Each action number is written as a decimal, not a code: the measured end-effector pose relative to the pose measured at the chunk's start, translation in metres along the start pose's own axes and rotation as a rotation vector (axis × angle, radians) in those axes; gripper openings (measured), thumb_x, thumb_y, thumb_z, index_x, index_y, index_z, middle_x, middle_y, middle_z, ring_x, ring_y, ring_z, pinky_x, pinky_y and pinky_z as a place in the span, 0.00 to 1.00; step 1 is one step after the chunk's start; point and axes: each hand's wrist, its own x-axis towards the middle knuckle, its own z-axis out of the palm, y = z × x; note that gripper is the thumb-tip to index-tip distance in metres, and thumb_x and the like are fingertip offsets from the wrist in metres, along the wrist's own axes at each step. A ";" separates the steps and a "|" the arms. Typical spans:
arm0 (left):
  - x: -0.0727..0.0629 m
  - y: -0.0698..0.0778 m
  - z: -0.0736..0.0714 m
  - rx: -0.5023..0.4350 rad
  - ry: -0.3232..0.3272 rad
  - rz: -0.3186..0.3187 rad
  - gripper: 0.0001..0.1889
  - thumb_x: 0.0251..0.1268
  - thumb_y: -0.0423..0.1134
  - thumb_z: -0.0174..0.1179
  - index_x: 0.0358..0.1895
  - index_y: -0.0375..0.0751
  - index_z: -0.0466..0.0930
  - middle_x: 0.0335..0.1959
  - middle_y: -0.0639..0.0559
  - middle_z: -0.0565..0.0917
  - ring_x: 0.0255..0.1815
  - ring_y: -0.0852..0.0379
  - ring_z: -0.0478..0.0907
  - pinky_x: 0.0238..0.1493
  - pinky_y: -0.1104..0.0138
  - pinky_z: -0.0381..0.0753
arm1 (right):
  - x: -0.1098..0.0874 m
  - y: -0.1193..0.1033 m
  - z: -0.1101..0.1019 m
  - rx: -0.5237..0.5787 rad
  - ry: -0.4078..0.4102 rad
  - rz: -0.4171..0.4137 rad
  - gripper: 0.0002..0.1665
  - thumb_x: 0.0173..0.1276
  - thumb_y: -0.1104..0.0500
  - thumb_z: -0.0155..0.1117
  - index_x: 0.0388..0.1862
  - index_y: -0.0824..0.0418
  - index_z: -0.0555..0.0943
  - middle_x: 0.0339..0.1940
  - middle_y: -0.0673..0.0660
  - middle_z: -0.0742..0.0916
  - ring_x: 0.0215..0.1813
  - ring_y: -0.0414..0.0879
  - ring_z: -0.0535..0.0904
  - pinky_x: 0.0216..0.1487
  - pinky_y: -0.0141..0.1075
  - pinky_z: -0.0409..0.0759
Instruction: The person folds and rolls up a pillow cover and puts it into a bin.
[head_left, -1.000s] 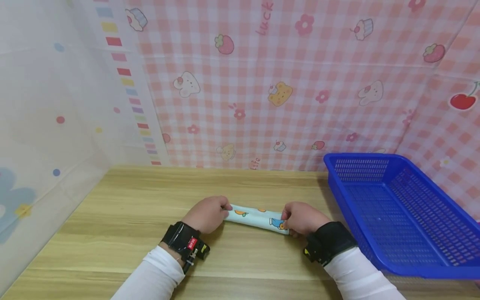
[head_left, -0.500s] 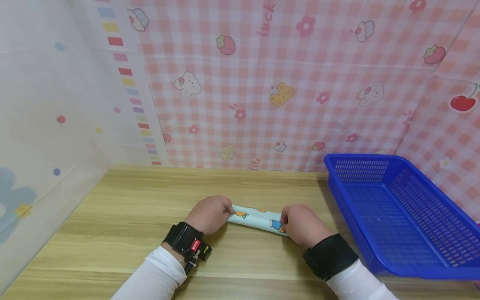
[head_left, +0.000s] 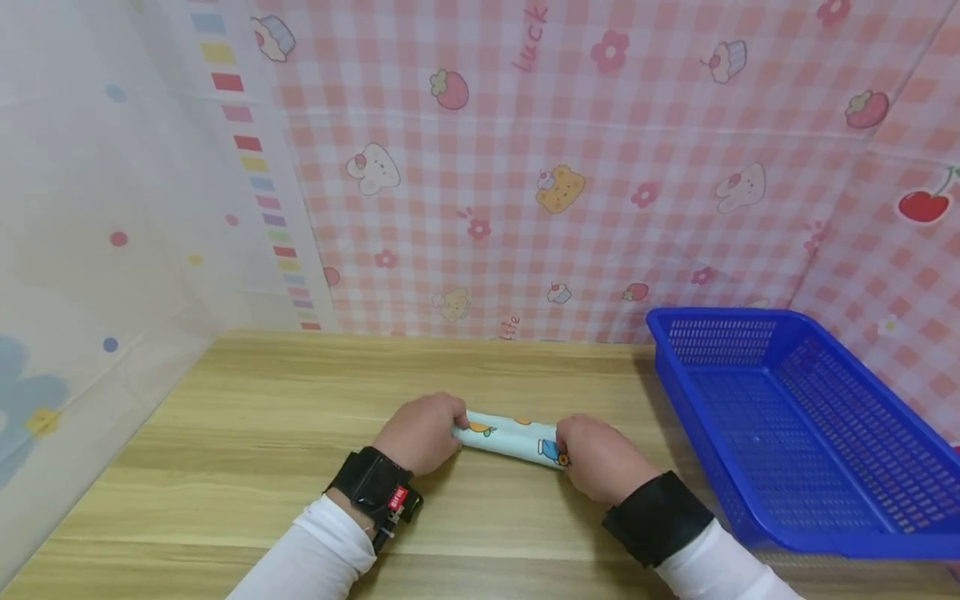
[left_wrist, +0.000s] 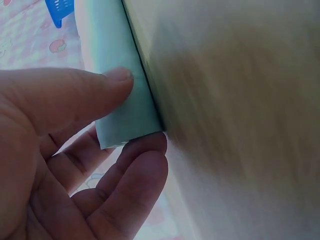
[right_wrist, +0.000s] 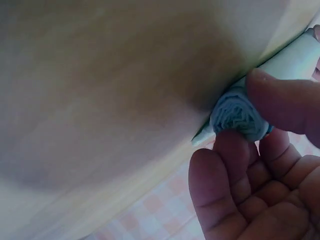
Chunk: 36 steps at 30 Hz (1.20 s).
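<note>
A light blue-green rolled cloth (head_left: pixel 506 437) with orange and blue prints lies across the middle of the wooden table. My left hand (head_left: pixel 423 433) holds its left end. In the left wrist view, the thumb lies over the roll (left_wrist: pixel 107 40) and curled fingers sit behind and under its end. My right hand (head_left: pixel 603 458) grips the other end. The right wrist view shows that end's coiled layers (right_wrist: pixel 237 117) between thumb and fingers, with a small loose flap against the tabletop. The roll's underside is hidden.
A blue plastic basket (head_left: pixel 720 450) with perforated walls stands to the right of my right hand. Behind the wooden table (head_left: pixel 300 400) hangs a pink checked cloth backdrop (head_left: pixel 480 167). A white printed sheet (head_left: pixel 112 292) covers the left side.
My right hand has shifted slightly left and turned over the roll's right end, covering more of it. My left hand has moved a little to the right. The roll stays in nearly the same place.
</note>
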 end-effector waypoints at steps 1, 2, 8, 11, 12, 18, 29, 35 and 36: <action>0.000 0.000 0.000 0.001 0.001 -0.001 0.06 0.62 0.34 0.73 0.41 0.45 0.88 0.47 0.50 0.89 0.41 0.56 0.81 0.50 0.58 0.83 | 0.000 0.001 0.000 0.005 0.003 -0.009 0.12 0.57 0.73 0.73 0.32 0.60 0.81 0.32 0.52 0.83 0.36 0.44 0.76 0.44 0.43 0.82; 0.000 0.000 0.000 0.001 0.004 -0.004 0.06 0.63 0.34 0.72 0.42 0.45 0.88 0.47 0.50 0.89 0.42 0.56 0.81 0.50 0.57 0.83 | 0.001 0.002 0.000 0.012 0.005 -0.016 0.12 0.58 0.73 0.73 0.32 0.59 0.81 0.32 0.52 0.83 0.36 0.44 0.77 0.44 0.43 0.82; 0.001 -0.003 0.000 -0.024 0.004 -0.021 0.05 0.70 0.36 0.67 0.46 0.47 0.87 0.44 0.52 0.89 0.40 0.56 0.80 0.51 0.56 0.83 | 0.003 0.009 -0.003 0.080 -0.007 -0.013 0.09 0.65 0.69 0.71 0.36 0.58 0.81 0.35 0.51 0.86 0.38 0.43 0.79 0.48 0.44 0.83; 0.001 -0.005 -0.001 -0.048 -0.014 -0.030 0.05 0.73 0.36 0.65 0.47 0.47 0.86 0.43 0.53 0.88 0.41 0.56 0.79 0.52 0.55 0.83 | 0.005 0.012 -0.003 0.110 -0.029 0.001 0.08 0.67 0.69 0.70 0.38 0.58 0.81 0.37 0.52 0.87 0.40 0.44 0.80 0.50 0.45 0.83; 0.001 -0.006 -0.001 -0.058 -0.021 -0.034 0.05 0.73 0.37 0.65 0.47 0.47 0.86 0.43 0.53 0.88 0.41 0.55 0.79 0.53 0.55 0.82 | 0.005 0.012 -0.004 0.119 -0.038 0.009 0.08 0.67 0.69 0.69 0.38 0.58 0.81 0.37 0.52 0.87 0.40 0.44 0.80 0.50 0.45 0.83; 0.003 -0.009 -0.001 -0.098 -0.075 -0.059 0.07 0.77 0.38 0.61 0.52 0.47 0.85 0.48 0.52 0.88 0.44 0.55 0.79 0.58 0.53 0.82 | 0.010 0.014 -0.004 0.161 -0.076 0.059 0.07 0.68 0.68 0.67 0.39 0.58 0.81 0.38 0.53 0.86 0.41 0.46 0.79 0.50 0.45 0.81; 0.005 -0.012 -0.002 -0.125 -0.104 -0.074 0.11 0.81 0.39 0.57 0.57 0.44 0.83 0.51 0.50 0.87 0.46 0.54 0.79 0.61 0.51 0.81 | 0.016 0.013 -0.008 0.272 -0.116 0.149 0.03 0.73 0.66 0.63 0.37 0.60 0.80 0.30 0.53 0.83 0.30 0.45 0.76 0.33 0.35 0.74; 0.006 -0.011 -0.003 -0.120 -0.090 -0.076 0.11 0.80 0.38 0.56 0.56 0.41 0.84 0.53 0.47 0.87 0.50 0.52 0.80 0.63 0.50 0.80 | 0.019 0.016 -0.008 0.415 -0.167 0.221 0.04 0.75 0.66 0.61 0.36 0.62 0.79 0.24 0.55 0.82 0.24 0.44 0.78 0.26 0.33 0.77; 0.006 -0.011 -0.003 -0.122 -0.089 -0.077 0.11 0.80 0.38 0.56 0.56 0.41 0.85 0.53 0.47 0.86 0.50 0.52 0.80 0.64 0.50 0.80 | 0.020 0.016 -0.008 0.439 -0.172 0.230 0.04 0.75 0.66 0.61 0.36 0.63 0.79 0.23 0.56 0.82 0.24 0.45 0.79 0.27 0.34 0.78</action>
